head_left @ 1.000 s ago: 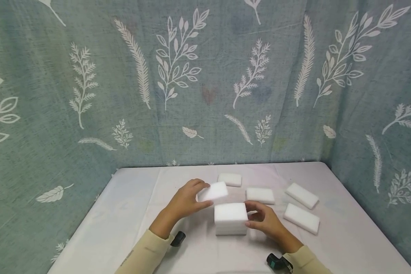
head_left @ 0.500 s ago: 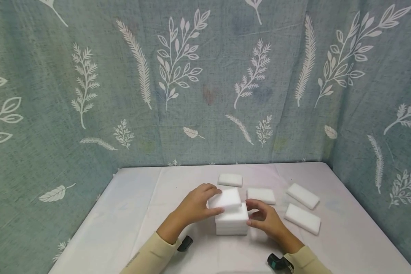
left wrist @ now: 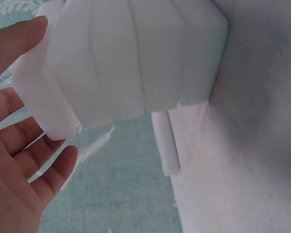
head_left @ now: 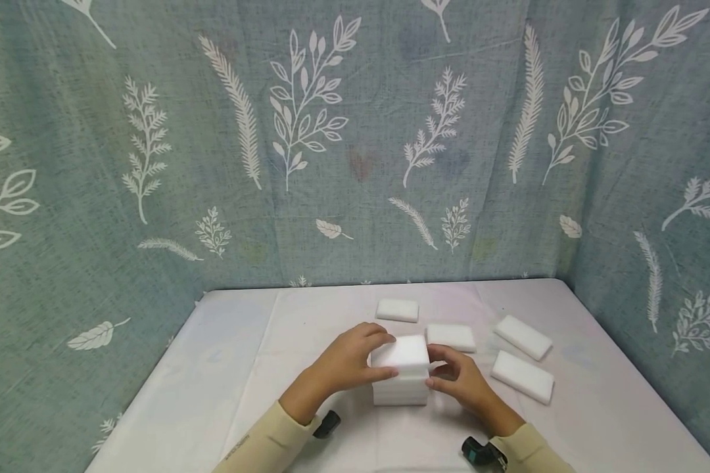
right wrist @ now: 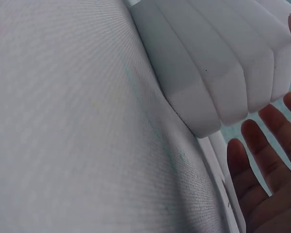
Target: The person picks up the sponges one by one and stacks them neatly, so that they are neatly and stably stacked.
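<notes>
A neat stack of white foam sponges stands on the table in the head view. My left hand pinches the top sponge at its left end, thumb on the near side and fingers on the far side. In the left wrist view this top sponge sits against the stack, slightly offset from the sponges under it. My right hand is at the right side of the stack, fingers relaxed and thumb near the front corner. In the right wrist view its fingers are spread beside the stack.
Loose white sponges lie behind and right of the stack: one at the back, one just behind, two at the right. A patterned cloth hangs behind the white-covered table.
My left hand has carried a sponge rightward and down from the left of the stack onto its top. The right hand has stayed at the stack's right side.
</notes>
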A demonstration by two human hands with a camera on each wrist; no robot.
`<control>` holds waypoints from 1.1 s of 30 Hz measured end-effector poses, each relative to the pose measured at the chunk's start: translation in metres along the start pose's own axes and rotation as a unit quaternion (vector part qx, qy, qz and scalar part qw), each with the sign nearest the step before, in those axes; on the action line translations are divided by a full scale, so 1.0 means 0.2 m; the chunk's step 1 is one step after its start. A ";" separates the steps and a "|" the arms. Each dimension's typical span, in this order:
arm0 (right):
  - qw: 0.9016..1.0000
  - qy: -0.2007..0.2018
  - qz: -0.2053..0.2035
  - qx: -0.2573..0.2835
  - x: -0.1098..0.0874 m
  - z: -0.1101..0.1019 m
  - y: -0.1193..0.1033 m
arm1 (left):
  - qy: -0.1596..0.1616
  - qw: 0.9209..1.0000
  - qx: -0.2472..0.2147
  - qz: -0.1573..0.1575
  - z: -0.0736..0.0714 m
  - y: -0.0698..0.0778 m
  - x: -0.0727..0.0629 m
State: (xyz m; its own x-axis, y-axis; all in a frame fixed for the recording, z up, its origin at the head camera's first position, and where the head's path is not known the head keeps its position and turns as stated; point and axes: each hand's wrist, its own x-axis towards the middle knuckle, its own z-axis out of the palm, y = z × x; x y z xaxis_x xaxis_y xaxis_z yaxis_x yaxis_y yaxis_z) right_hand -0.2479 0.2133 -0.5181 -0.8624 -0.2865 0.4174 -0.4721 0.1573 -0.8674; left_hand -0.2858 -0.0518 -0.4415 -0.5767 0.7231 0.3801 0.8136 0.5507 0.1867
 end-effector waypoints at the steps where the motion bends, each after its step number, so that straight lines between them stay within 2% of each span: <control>1: 1.000 0.000 -0.001 0.001 0.00 0.00 0.02 | 0.000 1.000 0.000 0.002 0.00 0.00 0.00; 4: 1.000 -0.001 -0.001 0.003 0.00 0.00 0.06 | 0.005 1.000 -0.003 0.011 0.00 0.01 -0.01; 10: 1.000 -0.003 -0.006 0.008 0.00 -0.01 0.07 | 0.010 1.000 0.000 0.021 0.00 0.02 -0.02; 23: 1.000 -0.010 -0.005 -0.004 0.00 0.00 0.03 | -0.007 1.000 0.002 0.008 0.00 0.03 -0.03; 27: 1.000 -0.008 -0.013 0.000 0.00 -0.01 0.06 | -0.008 1.000 0.004 0.007 0.00 0.02 -0.03; 33: 1.000 -0.012 -0.009 0.000 0.00 -0.01 -0.05 | -0.012 1.000 0.006 0.009 0.01 0.02 -0.03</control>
State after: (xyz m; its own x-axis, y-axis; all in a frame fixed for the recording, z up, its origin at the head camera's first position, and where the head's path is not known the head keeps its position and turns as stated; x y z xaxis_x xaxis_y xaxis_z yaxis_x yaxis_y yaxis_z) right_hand -0.2436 0.2128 -0.5096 -0.8494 -0.3122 0.4256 -0.4868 0.1517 -0.8603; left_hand -0.2795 -0.0525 -0.4446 -0.5645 0.7422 0.3611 0.8224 0.5433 0.1689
